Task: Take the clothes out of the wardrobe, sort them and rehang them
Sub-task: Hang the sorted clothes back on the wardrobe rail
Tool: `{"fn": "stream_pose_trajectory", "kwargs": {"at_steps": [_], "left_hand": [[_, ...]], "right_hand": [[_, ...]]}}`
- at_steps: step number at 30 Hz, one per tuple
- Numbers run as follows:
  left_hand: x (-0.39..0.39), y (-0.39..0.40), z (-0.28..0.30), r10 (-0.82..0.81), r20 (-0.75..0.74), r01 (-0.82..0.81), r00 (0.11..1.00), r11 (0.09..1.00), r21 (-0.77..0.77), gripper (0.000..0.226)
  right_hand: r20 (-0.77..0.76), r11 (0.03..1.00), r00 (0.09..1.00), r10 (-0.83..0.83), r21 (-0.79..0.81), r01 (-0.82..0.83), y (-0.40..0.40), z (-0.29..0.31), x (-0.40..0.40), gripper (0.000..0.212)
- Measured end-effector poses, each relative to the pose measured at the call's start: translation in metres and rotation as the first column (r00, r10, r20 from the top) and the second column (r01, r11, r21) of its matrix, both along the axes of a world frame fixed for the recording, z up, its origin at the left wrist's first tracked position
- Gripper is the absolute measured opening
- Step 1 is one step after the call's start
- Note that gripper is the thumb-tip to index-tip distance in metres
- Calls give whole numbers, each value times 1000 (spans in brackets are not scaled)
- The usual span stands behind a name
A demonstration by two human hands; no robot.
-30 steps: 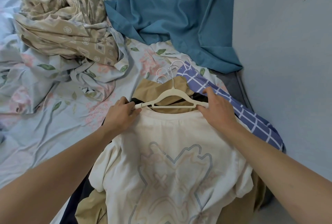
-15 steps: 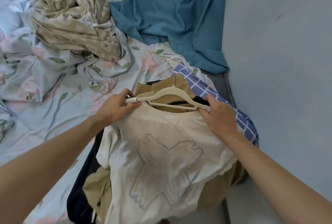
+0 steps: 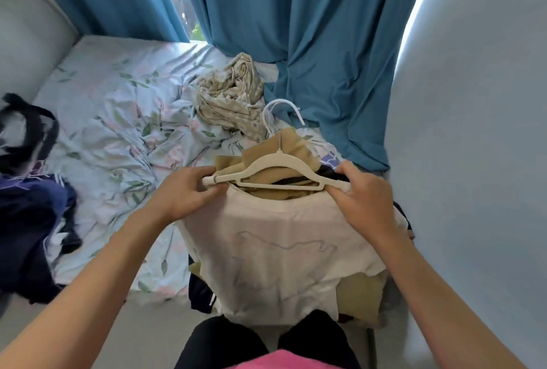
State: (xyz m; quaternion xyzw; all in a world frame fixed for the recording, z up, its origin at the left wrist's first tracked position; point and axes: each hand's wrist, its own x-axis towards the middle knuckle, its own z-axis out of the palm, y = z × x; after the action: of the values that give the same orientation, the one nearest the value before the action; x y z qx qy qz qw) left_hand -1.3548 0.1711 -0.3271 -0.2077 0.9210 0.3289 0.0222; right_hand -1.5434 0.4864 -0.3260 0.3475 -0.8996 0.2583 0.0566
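A cream T-shirt with a faint line print hangs in front of me from a cream hanger. My left hand pinches the hanger's left end together with the shirt's shoulder. My right hand grips the right end the same way. Behind the shirt lies a pile of clothes on hangers: a tan garment, something black, and a blue checked piece. White hanger hooks stick up from that pile.
The bed has a crumpled floral sheet and a beige patterned bundle. Dark navy clothes and a black strap lie at the left. Teal curtains hang behind. A pale wall stands close on the right.
Both hands have raised the hanger with the cream shirt off the pile. The view has tilted up, now showing the curtains, the window gap and the left side of the bed.
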Motion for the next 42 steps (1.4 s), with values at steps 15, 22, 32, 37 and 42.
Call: {"fn": "stream_pose_trajectory", "kwargs": {"at_steps": [15,22,32,37,42], "left_hand": [[269,93,165,603,-99,-611,792,786,-93,72],[390,117,197,734,-172,-753,657,647,-119,67],[562,136,179,864,-246,-825,440,497,270,51],[628,134,169,908,-332,-867,255,367,338,31],[686,131,155,922,-374,-904,100,242,354,44]], "right_hand": [[-155,749,769,620,-176,-639,-114,138,112,24],[-141,528,564,813,-226,-818,-184,167,220,17],[-35,334,346,937,-194,-923,-271,156,420,24],[6,256,259,966,-155,-954,-318,158,509,26],[37,161,157,987,-171,-972,-353,161,585,30]]}}
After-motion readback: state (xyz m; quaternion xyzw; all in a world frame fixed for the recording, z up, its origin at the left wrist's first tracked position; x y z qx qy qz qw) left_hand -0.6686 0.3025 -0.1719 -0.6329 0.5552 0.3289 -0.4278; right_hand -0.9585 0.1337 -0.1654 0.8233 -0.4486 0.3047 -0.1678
